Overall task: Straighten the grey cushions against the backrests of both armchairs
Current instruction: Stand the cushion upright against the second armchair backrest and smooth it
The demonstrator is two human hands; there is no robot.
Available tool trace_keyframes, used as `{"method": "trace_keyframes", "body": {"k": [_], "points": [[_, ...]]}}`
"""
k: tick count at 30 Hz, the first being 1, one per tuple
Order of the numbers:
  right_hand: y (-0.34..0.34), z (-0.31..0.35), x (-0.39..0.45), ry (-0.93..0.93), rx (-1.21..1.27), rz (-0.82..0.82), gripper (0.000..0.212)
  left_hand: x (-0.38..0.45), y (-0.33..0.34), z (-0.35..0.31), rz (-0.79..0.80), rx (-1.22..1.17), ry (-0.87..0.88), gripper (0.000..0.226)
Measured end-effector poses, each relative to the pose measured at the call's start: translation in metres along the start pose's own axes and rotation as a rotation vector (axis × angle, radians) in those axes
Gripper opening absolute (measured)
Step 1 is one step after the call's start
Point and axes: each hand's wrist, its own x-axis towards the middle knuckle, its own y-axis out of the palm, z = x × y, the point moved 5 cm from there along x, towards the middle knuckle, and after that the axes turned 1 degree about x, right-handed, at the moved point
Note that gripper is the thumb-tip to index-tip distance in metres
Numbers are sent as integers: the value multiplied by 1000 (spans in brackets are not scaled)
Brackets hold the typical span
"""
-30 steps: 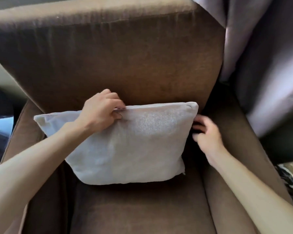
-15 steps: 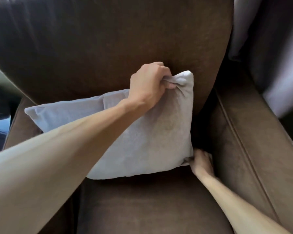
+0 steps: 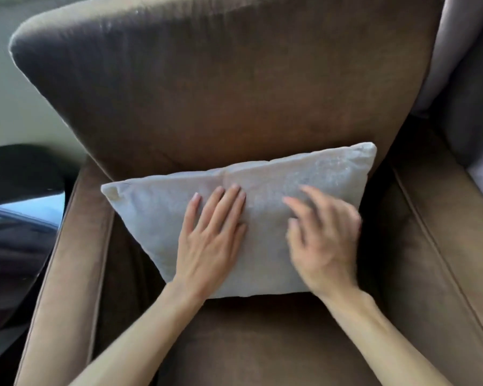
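A grey cushion leans against the backrest of a brown armchair, its lower edge on the seat. Its top edge slopes, the right corner higher than the left. My left hand lies flat on the cushion's front, fingers spread, near the middle. My right hand is over the cushion's right half, palm down with the fingers apart and blurred by motion. Neither hand grips anything. Only this one armchair is in view.
The chair's left armrest and right armrest flank the seat. A dark rounded object stands beyond the left armrest. Grey curtain fabric hangs behind the chair at the right.
My left hand let go of the cushion's top right corner and now lies flat on its front. My right hand came up from the lower right corner onto the cushion. The cushion sits less tilted.
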Motion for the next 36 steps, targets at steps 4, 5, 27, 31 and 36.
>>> {"method": "trace_keyframes", "body": {"k": [4,5,27,31,36], "points": [[69,71,10,-324,-132,205,46,-26,24,16,55,117,96,55],[82,69,11,-368,-188,211,46,-26,29,26,50,146,114,56],[79,52,-37,-483,-188,239,51,-64,61,1,-25,117,298,50],[81,-13,-30,-637,-466,266,52,-71,72,50,67,273,382,57],[36,-75,-44,-513,-586,403,55,-107,61,97,158,339,336,61]]}}
